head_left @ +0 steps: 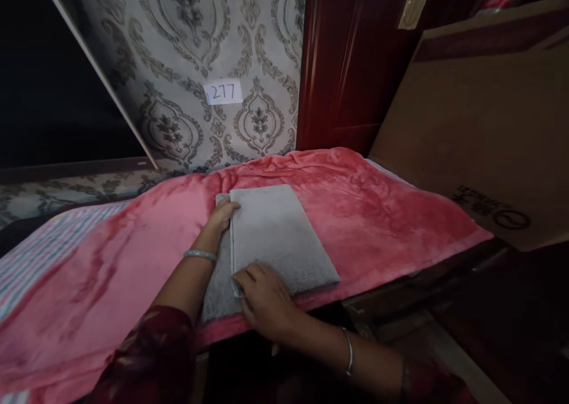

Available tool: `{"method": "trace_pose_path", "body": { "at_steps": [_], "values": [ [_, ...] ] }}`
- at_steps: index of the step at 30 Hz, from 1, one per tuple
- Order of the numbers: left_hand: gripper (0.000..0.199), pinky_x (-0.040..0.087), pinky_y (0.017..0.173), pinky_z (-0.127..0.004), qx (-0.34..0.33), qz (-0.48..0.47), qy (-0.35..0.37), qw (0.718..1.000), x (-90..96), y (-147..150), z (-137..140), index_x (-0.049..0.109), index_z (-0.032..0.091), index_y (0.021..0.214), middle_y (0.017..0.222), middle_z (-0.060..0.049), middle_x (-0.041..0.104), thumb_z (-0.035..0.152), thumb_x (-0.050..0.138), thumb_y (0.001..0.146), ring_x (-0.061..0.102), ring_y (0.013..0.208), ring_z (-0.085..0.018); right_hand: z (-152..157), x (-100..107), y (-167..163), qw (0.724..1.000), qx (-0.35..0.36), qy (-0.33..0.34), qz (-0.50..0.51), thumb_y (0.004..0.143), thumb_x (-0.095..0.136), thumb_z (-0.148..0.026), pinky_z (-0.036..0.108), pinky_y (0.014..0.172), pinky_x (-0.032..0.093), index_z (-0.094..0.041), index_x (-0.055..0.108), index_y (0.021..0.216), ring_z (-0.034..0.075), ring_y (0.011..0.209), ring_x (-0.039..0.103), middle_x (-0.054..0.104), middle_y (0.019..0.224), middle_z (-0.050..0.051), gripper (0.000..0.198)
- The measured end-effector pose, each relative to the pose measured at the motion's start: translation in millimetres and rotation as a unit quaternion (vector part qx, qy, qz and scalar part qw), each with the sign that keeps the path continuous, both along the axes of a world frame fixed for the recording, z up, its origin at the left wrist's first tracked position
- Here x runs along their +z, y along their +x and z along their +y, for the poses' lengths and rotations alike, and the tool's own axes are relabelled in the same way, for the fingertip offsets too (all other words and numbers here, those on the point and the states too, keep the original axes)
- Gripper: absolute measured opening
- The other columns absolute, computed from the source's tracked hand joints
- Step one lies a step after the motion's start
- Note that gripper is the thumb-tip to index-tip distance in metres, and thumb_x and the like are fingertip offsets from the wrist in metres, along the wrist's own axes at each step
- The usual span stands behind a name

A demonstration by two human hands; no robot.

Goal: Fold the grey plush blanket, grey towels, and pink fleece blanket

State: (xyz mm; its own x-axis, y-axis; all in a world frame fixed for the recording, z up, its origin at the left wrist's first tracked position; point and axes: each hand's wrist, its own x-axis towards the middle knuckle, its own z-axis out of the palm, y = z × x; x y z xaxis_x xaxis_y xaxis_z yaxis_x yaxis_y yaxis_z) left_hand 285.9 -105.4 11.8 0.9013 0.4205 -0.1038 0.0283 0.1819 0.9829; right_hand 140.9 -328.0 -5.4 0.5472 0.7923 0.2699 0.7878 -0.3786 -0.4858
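A plush grey towel lies folded on a pink blanket, its upper layer laid over a lower one that shows along the left side. My left hand pinches the far left corner of the upper layer, the thumb on top. At the near left corner, my right hand is closed on the same hemmed edge, with its fingers curled over it. The fingertips under the fabric are hidden.
A dark television screen stands at the left. Behind are a patterned wall with a paper label and a dark red door. A large cardboard box stands at the right. Striped cloth shows beneath the blanket.
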Motion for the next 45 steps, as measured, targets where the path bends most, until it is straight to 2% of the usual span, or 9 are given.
{"method": "trace_pose_path", "body": {
  "at_steps": [7, 12, 17, 19, 22, 27, 30, 38, 45],
  "values": [
    [0.032, 0.057, 0.075, -0.033, 0.032, -0.013, 0.085, 0.996, -16.4, 8, 4, 0.068, 0.013, 0.093, 0.084, -0.007, 0.073, 0.030, 0.077, 0.066, 0.070, 0.090, -0.027, 1, -3, 4, 0.995, 0.016, 0.020, -0.092, 0.091, 0.053, -0.007, 0.032, 0.078, 0.040, -0.016, 0.066, 0.103, 0.021, 0.092, 0.050, 0.061, 0.098, 0.008, 0.021],
    [0.025, 0.058, 0.073, -0.036, 0.030, -0.012, 0.086, 0.996, -23.7, 14, 11, 0.067, 0.014, 0.090, 0.079, -0.007, 0.070, 0.020, 0.069, 0.067, 0.070, 0.083, -0.027, 3, -12, -6, 0.991, 0.012, 0.008, -0.136, 0.091, 0.056, -0.011, 0.034, 0.077, 0.041, -0.016, 0.068, 0.101, 0.022, 0.090, 0.050, 0.063, 0.097, 0.008, 0.016],
    [0.028, 0.058, 0.074, -0.036, 0.026, -0.022, 0.087, 0.996, -26.1, 16, 16, 0.068, 0.015, 0.092, 0.081, -0.007, 0.070, 0.014, 0.064, 0.064, 0.070, 0.084, -0.027, -24, 16, 17, 0.993, 0.101, 0.028, -0.048, 0.099, 0.058, -0.029, 0.034, 0.085, 0.047, -0.018, 0.070, 0.112, 0.021, 0.097, 0.059, 0.069, 0.104, 0.008, 0.021],
    [0.029, 0.058, 0.075, -0.036, 0.029, -0.028, 0.093, 0.995, -27.3, 17, 16, 0.068, 0.014, 0.093, 0.083, -0.008, 0.071, 0.013, 0.062, 0.064, 0.071, 0.084, -0.027, -40, 30, 43, 0.995, 0.079, 0.032, -0.044, 0.103, 0.052, -0.035, 0.038, 0.098, 0.046, -0.018, 0.065, 0.130, 0.022, 0.110, 0.060, 0.069, 0.117, 0.010, 0.034],
    [0.033, 0.059, 0.075, -0.037, 0.031, -0.036, 0.103, 0.994, -29.2, 17, 15, 0.069, 0.013, 0.096, 0.084, -0.007, 0.072, 0.013, 0.062, 0.064, 0.071, 0.081, -0.026, -56, 32, 81, 0.994, 0.027, -0.037, -0.098, 0.102, 0.049, -0.049, 0.057, 0.117, 0.027, -0.025, 0.045, 0.153, 0.033, 0.146, 0.033, 0.046, 0.155, 0.011, 0.056],
    [0.042, 0.059, 0.074, -0.038, 0.034, -0.033, 0.112, 0.993, -29.9, 17, 12, 0.068, 0.012, 0.105, 0.083, -0.006, 0.071, 0.013, 0.061, 0.064, 0.071, 0.078, -0.025, -59, 0, 95, 0.976, 0.064, -0.180, -0.107, 0.102, 0.044, -0.058, 0.062, 0.121, 0.018, -0.031, 0.030, 0.160, 0.035, 0.155, 0.012, 0.020, 0.168, 0.005, 0.066],
    [0.041, 0.059, 0.077, -0.039, 0.037, -0.028, 0.125, 0.991, -29.2, 16, 11, 0.067, 0.011, 0.105, 0.086, -0.007, 0.071, 0.012, 0.059, 0.064, 0.070, 0.080, -0.025, -59, -5, 91, 0.975, 0.067, -0.185, -0.100, 0.102, 0.043, -0.058, 0.063, 0.122, 0.015, -0.032, 0.027, 0.161, 0.034, 0.155, 0.009, 0.016, 0.168, 0.004, 0.066],
    [0.044, 0.052, 0.101, -0.044, 0.102, -0.032, 0.215, 0.971, -30.9, 12, 12, 0.065, 0.015, 0.111, 0.102, -0.008, 0.069, 0.010, 0.059, 0.068, 0.066, 0.105, -0.027, -31, 30, 106, 0.972, 0.154, -0.170, -0.048, 0.101, 0.038, -0.066, 0.061, 0.123, 0.008, -0.032, 0.030, 0.160, 0.030, 0.156, 0.009, 0.017, 0.168, 0.006, 0.068],
    [0.073, 0.040, 0.116, -0.050, 0.151, -0.029, 0.342, 0.927, -29.4, 5, 10, 0.051, 0.018, 0.143, 0.134, -0.013, 0.060, 0.006, 0.056, 0.072, 0.057, 0.128, -0.030, -8, 9, 102, 0.961, 0.221, -0.158, -0.048, 0.100, 0.033, -0.071, 0.059, 0.124, -0.001, -0.031, 0.024, 0.161, 0.028, 0.156, 0.001, 0.010, 0.169, 0.003, 0.074]
  ]
}}
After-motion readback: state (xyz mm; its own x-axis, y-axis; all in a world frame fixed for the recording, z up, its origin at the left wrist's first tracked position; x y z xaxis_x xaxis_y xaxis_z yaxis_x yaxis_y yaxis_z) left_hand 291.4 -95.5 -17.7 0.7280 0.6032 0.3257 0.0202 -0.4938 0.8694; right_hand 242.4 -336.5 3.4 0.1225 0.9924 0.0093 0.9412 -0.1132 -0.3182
